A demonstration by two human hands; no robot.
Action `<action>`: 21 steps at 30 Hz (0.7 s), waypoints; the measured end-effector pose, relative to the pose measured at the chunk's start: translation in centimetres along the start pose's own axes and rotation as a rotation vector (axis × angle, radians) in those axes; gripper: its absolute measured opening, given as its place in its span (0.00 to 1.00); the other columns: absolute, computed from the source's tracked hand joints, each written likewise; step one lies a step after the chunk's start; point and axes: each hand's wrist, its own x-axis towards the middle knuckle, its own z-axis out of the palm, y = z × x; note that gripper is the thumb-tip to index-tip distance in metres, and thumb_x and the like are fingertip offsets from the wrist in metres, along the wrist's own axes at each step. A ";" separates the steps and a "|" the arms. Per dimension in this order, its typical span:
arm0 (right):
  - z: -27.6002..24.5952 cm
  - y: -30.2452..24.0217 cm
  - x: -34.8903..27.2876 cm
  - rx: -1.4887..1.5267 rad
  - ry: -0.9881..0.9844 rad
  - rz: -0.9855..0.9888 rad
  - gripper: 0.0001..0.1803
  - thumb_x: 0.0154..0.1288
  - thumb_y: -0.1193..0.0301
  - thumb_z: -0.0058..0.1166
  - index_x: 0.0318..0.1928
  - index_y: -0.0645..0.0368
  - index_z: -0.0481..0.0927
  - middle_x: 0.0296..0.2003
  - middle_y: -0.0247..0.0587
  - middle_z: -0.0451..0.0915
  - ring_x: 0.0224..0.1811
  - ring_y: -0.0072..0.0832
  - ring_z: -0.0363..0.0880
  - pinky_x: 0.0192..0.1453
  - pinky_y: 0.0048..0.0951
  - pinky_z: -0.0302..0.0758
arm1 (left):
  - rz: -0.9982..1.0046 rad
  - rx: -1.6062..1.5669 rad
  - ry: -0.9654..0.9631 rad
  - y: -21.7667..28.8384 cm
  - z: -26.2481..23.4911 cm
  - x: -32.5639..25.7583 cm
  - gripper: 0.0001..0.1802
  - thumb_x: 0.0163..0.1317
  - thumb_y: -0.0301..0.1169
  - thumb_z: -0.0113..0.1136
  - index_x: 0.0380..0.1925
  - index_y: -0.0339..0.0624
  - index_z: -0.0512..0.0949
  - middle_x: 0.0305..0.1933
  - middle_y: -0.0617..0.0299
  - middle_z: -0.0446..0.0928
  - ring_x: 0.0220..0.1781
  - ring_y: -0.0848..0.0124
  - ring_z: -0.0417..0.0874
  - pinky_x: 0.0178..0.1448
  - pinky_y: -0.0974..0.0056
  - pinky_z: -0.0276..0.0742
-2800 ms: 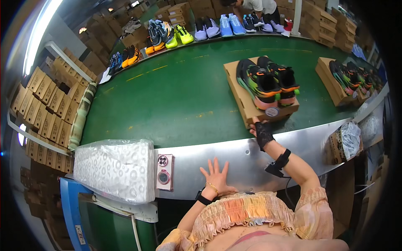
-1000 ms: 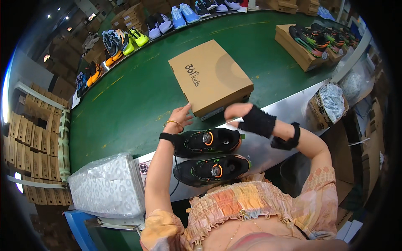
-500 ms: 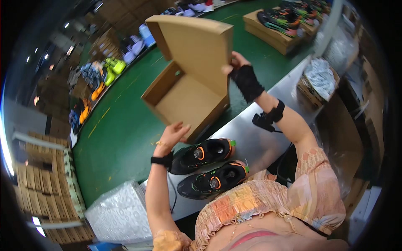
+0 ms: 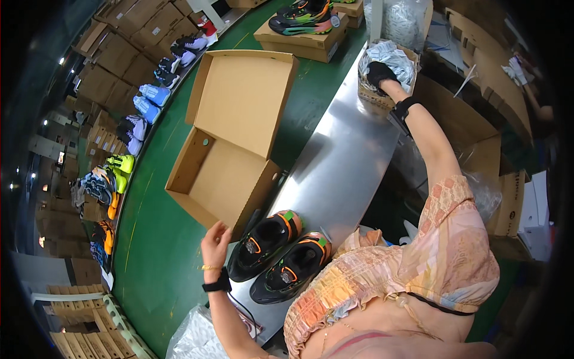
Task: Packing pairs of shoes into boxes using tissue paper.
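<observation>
A brown cardboard shoebox (image 4: 218, 188) stands with its lid raised and nothing inside. My left hand (image 4: 214, 244) is beside its near corner, fingers loosely bent and apart, with nothing seen in it. Two black sneakers with orange and green trim, one (image 4: 260, 244) by the box and the other (image 4: 293, 269) closer to me, lie side by side on the metal ledge. Over on the right, my right hand (image 4: 381, 73), in a dark fingerless glove, reaches into a small carton (image 4: 373, 99) of pale, crumpled packets (image 4: 399, 60). Its fingers are hidden among the packets.
The metal ledge (image 4: 335, 143) runs along a green belt (image 4: 152, 239). Ahead, another sneaker (image 4: 302, 24) sits on a closed shoebox (image 4: 299, 45). Colourful shoes (image 4: 134, 131) line the belt's far edge. Clear plastic wrap (image 4: 194, 335) lies near my left forearm.
My right hand has let go of the shoebox lid and moved right into the carton of packets. The lid now leans farther back. My left hand stays near the box's close corner.
</observation>
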 end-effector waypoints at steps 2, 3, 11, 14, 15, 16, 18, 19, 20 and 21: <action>-0.2 1.7 0.9 -0.014 -0.087 0.003 0.14 0.50 0.65 0.44 0.31 0.60 0.78 0.33 0.52 0.77 0.37 0.45 0.76 0.42 0.38 0.71 | -0.035 -0.258 0.110 -0.4 -1.2 -1.6 0.20 0.56 0.30 0.55 0.46 0.30 0.69 0.40 0.54 0.75 0.39 0.68 0.78 0.42 0.68 0.74; 0.0 2.7 1.2 0.012 -0.147 0.067 0.15 0.49 0.64 0.45 0.32 0.60 0.79 0.33 0.52 0.77 0.38 0.45 0.76 0.44 0.37 0.71 | -0.117 -0.362 0.152 0.4 -2.2 -2.9 0.19 0.57 0.30 0.53 0.47 0.30 0.68 0.41 0.55 0.74 0.39 0.68 0.78 0.41 0.68 0.74; -3.9 2.2 -0.1 0.297 0.077 0.081 0.11 0.48 0.65 0.51 0.28 0.60 0.78 0.26 0.47 0.78 0.30 0.36 0.77 0.36 0.32 0.72 | -0.483 -0.331 0.870 -8.2 -12.3 -20.0 0.27 0.56 0.40 0.54 0.50 0.29 0.66 0.47 0.46 0.71 0.43 0.60 0.76 0.43 0.62 0.74; -6.8 -3.9 -0.8 1.040 -0.020 -0.082 0.09 0.56 0.70 0.50 0.34 0.63 0.76 0.24 0.34 0.76 0.27 0.18 0.74 0.35 0.20 0.71 | -0.667 -0.197 1.028 -17.9 -15.5 -29.9 0.28 0.54 0.47 0.53 0.47 0.35 0.69 0.45 0.49 0.73 0.42 0.60 0.76 0.42 0.62 0.72; -7.8 -6.9 -1.1 1.049 -0.056 -0.114 0.11 0.55 0.69 0.51 0.35 0.64 0.76 0.25 0.35 0.77 0.27 0.19 0.74 0.36 0.20 0.71 | -0.811 0.040 0.906 -19.8 -15.7 -32.3 0.29 0.52 0.48 0.54 0.46 0.34 0.70 0.45 0.47 0.72 0.42 0.58 0.76 0.43 0.61 0.72; -8.3 -9.6 -1.4 1.100 -0.111 -0.204 0.11 0.55 0.69 0.51 0.36 0.65 0.76 0.25 0.35 0.77 0.27 0.18 0.74 0.36 0.20 0.71 | -0.952 0.269 0.768 -21.7 -15.8 -35.0 0.30 0.51 0.49 0.55 0.44 0.34 0.70 0.46 0.46 0.72 0.42 0.56 0.76 0.43 0.61 0.72; -9.7 -14.7 -3.1 1.138 -0.222 -0.376 0.10 0.58 0.71 0.50 0.37 0.65 0.75 0.28 0.34 0.77 0.29 0.18 0.73 0.38 0.19 0.70 | -1.198 0.698 0.418 -21.1 -14.4 -37.4 0.32 0.48 0.52 0.56 0.42 0.33 0.72 0.46 0.43 0.72 0.41 0.53 0.75 0.44 0.60 0.71; -9.3 -16.8 -3.9 1.161 -0.254 -0.487 0.09 0.58 0.72 0.49 0.37 0.65 0.75 0.28 0.34 0.77 0.30 0.17 0.73 0.38 0.19 0.71 | -1.195 0.596 0.562 -19.6 -12.2 -36.5 0.40 0.44 0.52 0.60 0.45 0.22 0.68 0.51 0.35 0.66 0.54 0.51 0.68 0.57 0.59 0.62; -8.9 -20.3 -5.1 1.166 -0.333 -0.540 0.10 0.58 0.72 0.50 0.38 0.65 0.75 0.29 0.34 0.77 0.31 0.18 0.74 0.39 0.19 0.71 | -1.250 0.479 0.473 -19.9 -11.7 -37.4 0.43 0.43 0.54 0.60 0.46 0.22 0.67 0.51 0.35 0.66 0.56 0.50 0.66 0.60 0.59 0.59; -8.6 -23.5 -6.3 1.160 -0.411 -0.587 0.10 0.58 0.72 0.50 0.39 0.65 0.74 0.30 0.34 0.77 0.32 0.18 0.74 0.40 0.19 0.71 | -1.067 0.408 0.557 -20.0 -10.8 -38.1 0.47 0.41 0.55 0.60 0.49 0.22 0.64 0.53 0.34 0.64 0.58 0.49 0.64 0.60 0.59 0.59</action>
